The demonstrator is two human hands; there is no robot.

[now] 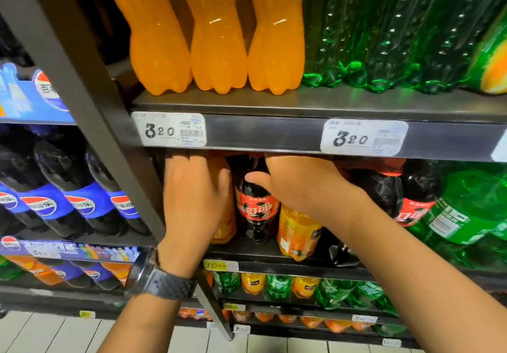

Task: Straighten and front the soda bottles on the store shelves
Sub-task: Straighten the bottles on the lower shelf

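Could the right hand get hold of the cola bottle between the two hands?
Probably yes. The right hand has its thumb on the cola bottle above its red label, nothing between them, though its fingers run behind the shelf edge, out of sight.

Three orange bottles (pixel 219 50) up top, two 3.20 price tags (pixel 168 130), two hands (pixel 192 196)

Two white price tags, left (pixel 168 129) and right (pixel 364 137), each read 3.20 and sit level but well apart. A yellow price tag (pixel 219 265) lower down reads 10.50. A dark metal upright (pixel 90 100) slants across. A blue advertising strip (pixel 68 249) runs at left, above white floor tiles (pixel 55 333).
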